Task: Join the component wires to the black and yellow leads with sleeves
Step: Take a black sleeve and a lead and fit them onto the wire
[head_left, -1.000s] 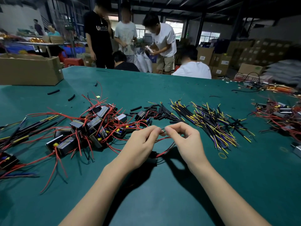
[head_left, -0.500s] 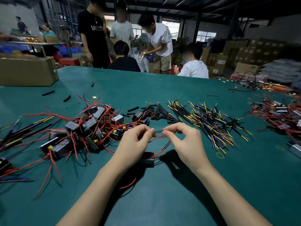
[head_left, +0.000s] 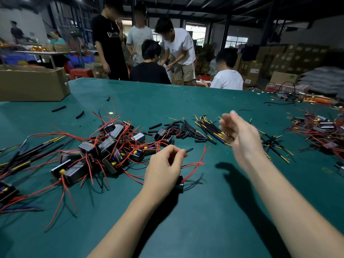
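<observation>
My left hand [head_left: 164,165] pinches a short black sleeve [head_left: 189,150] on a red wire [head_left: 202,161] that runs from a small black component [head_left: 179,184] lying under the hand. My right hand [head_left: 242,140] is lifted and blurred, fingers straight and empty, over the pile of black and yellow leads [head_left: 210,130]. Loose black sleeves [head_left: 188,135] lie beside that pile. A heap of black components with red wires [head_left: 104,148] sits to the left.
A cardboard box [head_left: 33,84] stands at the far left of the green table [head_left: 204,211]. Another heap of wired components [head_left: 323,131] lies at the right edge. Finished leads [head_left: 22,157] lie at the left. Several people are beyond the table's far edge.
My right hand has let go of the wire and moved up and right toward the lead pile, fingers spread. My left hand stays put, still pinching the sleeve.
</observation>
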Demonstrator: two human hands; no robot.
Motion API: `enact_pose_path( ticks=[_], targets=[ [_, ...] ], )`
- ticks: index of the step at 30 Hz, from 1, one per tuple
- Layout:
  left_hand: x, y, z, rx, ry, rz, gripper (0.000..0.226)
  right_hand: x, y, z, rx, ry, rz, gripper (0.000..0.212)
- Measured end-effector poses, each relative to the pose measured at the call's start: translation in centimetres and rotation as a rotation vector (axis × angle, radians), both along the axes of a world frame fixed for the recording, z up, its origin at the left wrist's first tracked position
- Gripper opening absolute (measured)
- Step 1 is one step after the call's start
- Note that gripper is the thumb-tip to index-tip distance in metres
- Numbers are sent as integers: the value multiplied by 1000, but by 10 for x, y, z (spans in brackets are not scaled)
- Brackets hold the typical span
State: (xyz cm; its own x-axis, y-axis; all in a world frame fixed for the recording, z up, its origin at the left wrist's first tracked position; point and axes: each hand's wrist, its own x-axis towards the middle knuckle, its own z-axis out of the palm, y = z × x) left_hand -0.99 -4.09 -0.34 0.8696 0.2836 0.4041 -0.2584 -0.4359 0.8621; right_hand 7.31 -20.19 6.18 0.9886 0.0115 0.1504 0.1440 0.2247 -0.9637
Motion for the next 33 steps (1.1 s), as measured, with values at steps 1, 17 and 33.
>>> enact_pose_path(
  ticks=[1,17,33],
  targets=[
    [1,-1,-3,16,-11,40,19,12,-3,5,-141,-5,-63,16],
    [11,0,-19,35,-205,196,14,91,44,-55,-1760,-518,-27,24],
    [10,1,-11,30,-263,195,8,-27,22,-1,117,-77,198,8]
  ],
)
